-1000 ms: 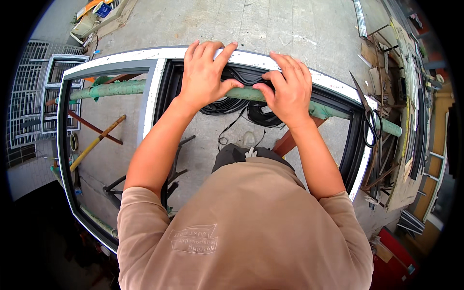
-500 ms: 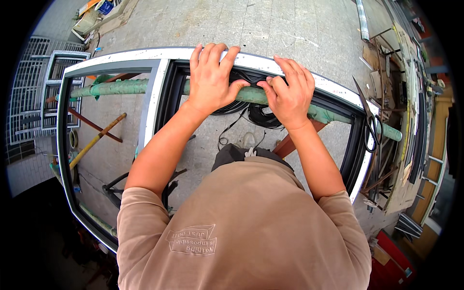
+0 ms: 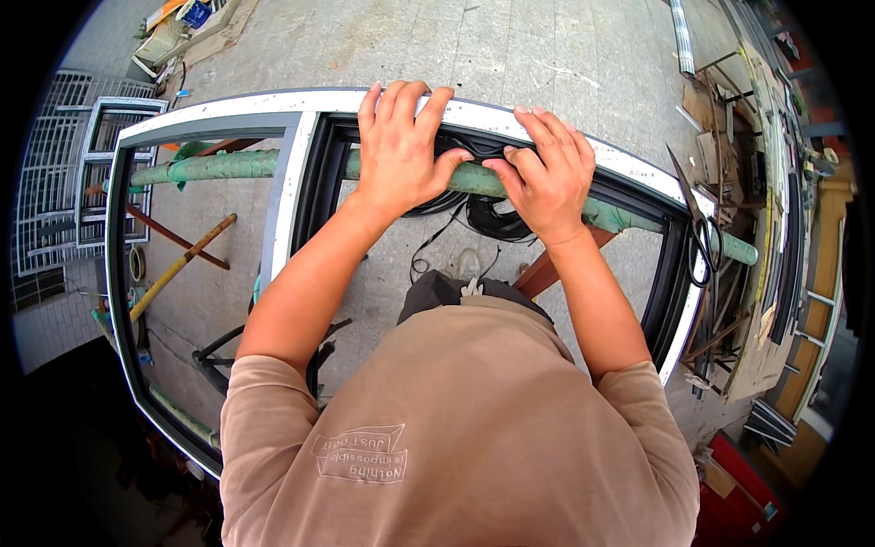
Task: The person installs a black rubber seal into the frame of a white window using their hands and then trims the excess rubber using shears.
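A large window frame (image 3: 483,113), white on its upper face and black along its inner edges, lies across in front of me. My left hand (image 3: 401,150) is closed over its far rail, fingers across the white face and thumb pressed at the inner edge. Just to the right, my right hand (image 3: 547,169) lays its outer fingers over the same rail. Its thumb and index finger press on a black rubber sealing strip (image 3: 472,144) that shows between the hands along the inner groove; the fingertips partly hide it. More black strip (image 3: 497,219) hangs in a coil below.
Large black-handled scissors (image 3: 700,235) rest on the frame's right corner. Beneath the frame runs a green-wrapped pole (image 3: 219,166), with a yellow-brown bar (image 3: 187,264) at left. Metal grilles (image 3: 56,182) stand at far left; boards and long profiles (image 3: 788,210) are stacked at right.
The right thumb and index finger have shifted slightly left and opened a little at the strip. The left hand keeps its place on the rail.
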Demonstrator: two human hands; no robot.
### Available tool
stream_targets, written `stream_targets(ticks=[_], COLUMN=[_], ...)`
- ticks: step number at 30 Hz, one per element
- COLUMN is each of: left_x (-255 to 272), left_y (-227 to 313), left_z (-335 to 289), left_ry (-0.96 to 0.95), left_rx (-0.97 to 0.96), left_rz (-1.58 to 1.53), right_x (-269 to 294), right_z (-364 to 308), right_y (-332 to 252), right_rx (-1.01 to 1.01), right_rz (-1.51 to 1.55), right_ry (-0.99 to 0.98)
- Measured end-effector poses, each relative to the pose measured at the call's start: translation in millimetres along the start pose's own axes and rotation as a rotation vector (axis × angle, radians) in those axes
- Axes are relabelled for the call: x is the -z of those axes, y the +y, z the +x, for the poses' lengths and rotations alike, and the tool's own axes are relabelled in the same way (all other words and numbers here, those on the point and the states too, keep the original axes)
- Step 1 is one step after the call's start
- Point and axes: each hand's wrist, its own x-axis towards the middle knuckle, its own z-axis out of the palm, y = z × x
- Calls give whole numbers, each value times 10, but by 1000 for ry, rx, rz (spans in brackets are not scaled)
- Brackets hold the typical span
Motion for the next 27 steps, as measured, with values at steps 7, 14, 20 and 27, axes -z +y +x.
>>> stream_targets(ticks=[7, 14, 20, 27], left_x=[-31, -72, -70, -82], left_y=[12, 24, 27, 25], left_z=[4, 16, 25, 20], left_ry=[11, 48, 62, 81], left_rx=[13, 15, 9, 0], left_rz=[3, 25, 15, 20], right_x=[-57, -97, -134, -140], right_z=[-14, 6, 9, 14], right_y=[-1, -42, -43, -70], right_rx=[-7, -38, -70, -100], right_rz=[-7, -5, -4, 1], right_ry=[40, 101, 126, 129])
